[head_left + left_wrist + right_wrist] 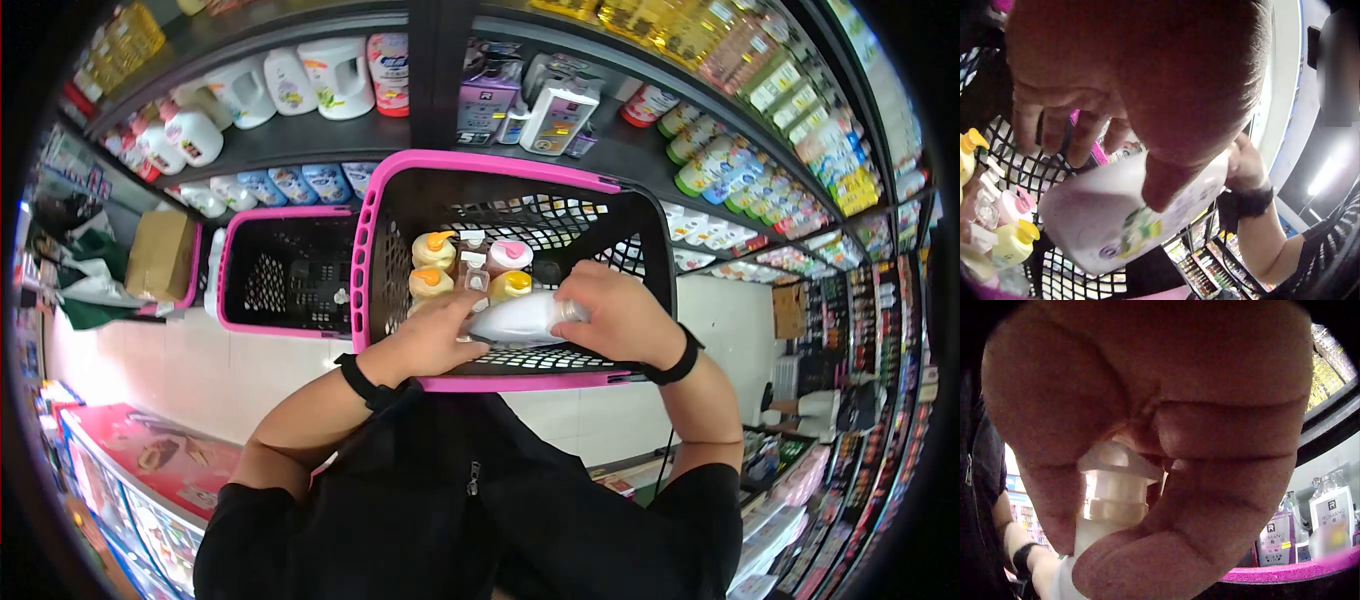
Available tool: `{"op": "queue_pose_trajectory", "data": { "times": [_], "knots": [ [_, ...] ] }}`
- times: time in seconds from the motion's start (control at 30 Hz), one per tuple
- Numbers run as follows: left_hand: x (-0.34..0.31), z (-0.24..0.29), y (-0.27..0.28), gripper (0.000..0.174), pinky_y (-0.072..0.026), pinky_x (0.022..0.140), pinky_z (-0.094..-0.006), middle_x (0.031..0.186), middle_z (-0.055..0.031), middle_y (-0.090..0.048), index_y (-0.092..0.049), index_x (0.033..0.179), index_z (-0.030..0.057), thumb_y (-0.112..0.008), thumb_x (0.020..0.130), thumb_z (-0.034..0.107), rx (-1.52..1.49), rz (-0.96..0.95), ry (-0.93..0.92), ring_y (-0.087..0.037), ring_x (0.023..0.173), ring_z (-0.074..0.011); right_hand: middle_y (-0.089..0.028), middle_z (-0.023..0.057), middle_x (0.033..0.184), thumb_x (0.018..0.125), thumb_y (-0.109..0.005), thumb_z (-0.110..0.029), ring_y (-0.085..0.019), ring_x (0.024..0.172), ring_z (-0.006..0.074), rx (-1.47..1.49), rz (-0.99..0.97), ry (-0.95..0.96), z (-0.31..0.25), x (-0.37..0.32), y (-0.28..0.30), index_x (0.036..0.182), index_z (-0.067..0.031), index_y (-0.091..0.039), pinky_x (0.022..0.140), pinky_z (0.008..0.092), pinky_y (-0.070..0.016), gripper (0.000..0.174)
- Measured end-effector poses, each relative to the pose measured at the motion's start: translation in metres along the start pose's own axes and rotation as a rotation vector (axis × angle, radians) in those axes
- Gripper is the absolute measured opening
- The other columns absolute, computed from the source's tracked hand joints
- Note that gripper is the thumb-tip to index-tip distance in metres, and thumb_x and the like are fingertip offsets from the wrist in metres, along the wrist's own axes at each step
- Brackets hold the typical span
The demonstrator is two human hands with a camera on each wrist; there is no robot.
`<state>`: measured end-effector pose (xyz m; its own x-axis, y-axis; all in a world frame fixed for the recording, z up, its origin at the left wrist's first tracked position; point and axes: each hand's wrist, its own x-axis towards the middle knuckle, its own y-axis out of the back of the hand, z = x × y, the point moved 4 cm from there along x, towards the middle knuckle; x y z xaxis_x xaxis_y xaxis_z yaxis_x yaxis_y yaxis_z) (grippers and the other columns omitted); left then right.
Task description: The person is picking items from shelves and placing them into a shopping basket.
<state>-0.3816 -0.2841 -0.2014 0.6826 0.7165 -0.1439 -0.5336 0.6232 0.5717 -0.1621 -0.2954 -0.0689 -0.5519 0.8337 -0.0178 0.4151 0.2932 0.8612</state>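
Observation:
A white plastic bottle point(515, 317) with a flower-printed label lies sideways over the black shopping basket point(640, 215) with pink trim. My right hand point(620, 310) grips its neck end; the translucent cap point(1116, 484) shows between the curled fingers in the right wrist view. My left hand point(430, 335) holds the base end, the thumb across the bottle's point(1104, 215) front and the fingers on its far side. Beside the left fingers, pump bottles stand in the basket: some have orange pumps point(430, 277), one a yellow pump point(517, 284) and one a pink pump point(512, 248).
Left of the basket stands a second pink-rimmed basket point(300, 213), with a cardboard box point(160, 255) beyond it. Shelves point(300, 140) of detergent jugs and bottles run along the front. A red-topped display point(150, 455) is at the left behind me.

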Motion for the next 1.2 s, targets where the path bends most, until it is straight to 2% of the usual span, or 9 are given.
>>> {"op": "queue_pose_trajectory", "data": {
  "times": [0.03,0.17,0.3,0.43,0.6,0.93,1.03,1.13,1.2],
  "knots": [
    [-0.01,0.0,0.003,0.064,-0.044,0.101,-0.0465,0.122,-0.0223,-0.06,-0.053,0.13,0.0006,-0.078,0.078,0.027,0.061,0.16,-0.132,-0.056,0.117,-0.0405,-0.06,0.0113,0.09,0.075,-0.079,-0.02,-0.062,0.084,0.0336,-0.049,-0.029,-0.011,0.007,0.001,-0.01,0.093,-0.0052,-0.063,0.072,0.042,-0.0515,0.028],
    [-0.054,-0.008,0.021,0.057,-0.0396,0.107,-0.0475,0.124,-0.0172,-0.06,-0.061,0.122,0.0062,-0.081,0.072,0.025,0.257,0.358,-0.129,-0.049,0.127,-0.0398,-0.059,0.0148,0.091,0.077,-0.075,-0.021,-0.064,0.081,0.0367,-0.193,-0.177,-0.075,0.061,0.008,-0.077,0.093,-0.005,-0.061,0.071,0.0471,-0.0527,0.026],
    [-0.09,-0.025,0.027,0.05,-0.0309,0.114,-0.0522,0.129,-0.015,-0.058,-0.063,0.117,0.0068,-0.078,0.074,0.027,0.436,0.568,0.018,-0.041,0.135,-0.0398,-0.061,0.017,0.097,0.078,-0.071,-0.021,-0.066,0.085,0.0378,-0.257,-0.293,-0.126,0.121,0.017,-0.149,0.093,-0.0047,-0.061,0.073,0.048,-0.054,0.024],
    [-0.095,-0.037,0.023,0.039,-0.0313,0.113,-0.0541,0.132,-0.014,-0.058,-0.067,0.108,0.0062,-0.076,0.074,0.025,0.43,0.622,-0.014,-0.042,0.136,-0.0392,-0.062,0.0197,0.103,0.08,-0.068,-0.02,-0.067,0.09,0.0383,-0.322,-0.421,-0.133,0.159,0.031,-0.204,0.096,-0.0048,-0.062,0.077,0.0497,-0.0541,0.023],
    [-0.098,-0.044,0.022,0.039,-0.0309,0.114,-0.0524,0.128,-0.0108,-0.059,-0.067,0.109,0.0079,-0.074,0.076,0.027,0.429,0.599,-0.023,-0.041,0.136,-0.0346,-0.061,0.0198,0.11,0.082,-0.067,-0.02,-0.066,0.094,0.0395,-0.368,-0.507,-0.13,0.196,0.031,-0.266,0.104,-0.0081,-0.062,0.08,0.0507,-0.0541,0.026],
    [-0.103,-0.046,0.029,0.042,-0.0321,0.114,-0.0525,0.131,-0.012,-0.057,-0.064,0.117,0.0074,-0.073,0.08,0.027,0.388,0.451,-0.025,-0.039,0.138,-0.0358,-0.061,0.0199,0.109,0.084,-0.068,-0.024,-0.066,0.093,0.0397,-0.313,-0.45,-0.167,0.215,0.024,-0.298,0.108,-0.0051,-0.06,0.082,0.0487,-0.055,0.032],
    [-0.114,-0.057,0.051,0.041,-0.0385,0.11,-0.0485,0.131,-0.0163,-0.056,-0.062,0.118,0.0055,-0.072,0.082,0.022,0.176,0.591,-0.091,-0.046,0.132,-0.038,-0.061,0.0193,0.111,0.081,-0.071,-0.024,-0.065,0.099,0.0387,-0.322,-0.509,-0.133,0.207,0.026,-0.277,0.117,-0.0064,-0.056,0.086,0.0485,-0.0532,0.043],
    [-0.133,-0.093,0.07,0.038,-0.0436,0.106,-0.0447,0.131,-0.0196,-0.055,-0.061,0.118,0.0039,-0.069,0.084,0.018,0.066,0.757,0.052,-0.052,0.125,-0.0394,-0.063,0.0205,0.111,0.078,-0.073,-0.023,-0.062,0.103,0.0392,-0.234,-0.473,-0.075,0.179,0.028,-0.24,0.119,-0.0056,-0.058,0.089,0.0478,-0.0507,0.047],
    [-0.143,-0.13,0.081,0.037,-0.047,0.102,-0.042,0.128,-0.0215,-0.056,-0.06,0.119,0.0019,-0.065,0.088,0.02,0.081,0.666,0.106,-0.056,0.12,-0.0388,-0.065,0.0207,0.113,0.08,-0.074,-0.027,-0.062,0.109,0.038,-0.239,-0.568,-0.222,0.181,0.028,-0.231,0.117,-0.0051,-0.062,0.095,0.0456,-0.0498,0.045]
  ]
}}
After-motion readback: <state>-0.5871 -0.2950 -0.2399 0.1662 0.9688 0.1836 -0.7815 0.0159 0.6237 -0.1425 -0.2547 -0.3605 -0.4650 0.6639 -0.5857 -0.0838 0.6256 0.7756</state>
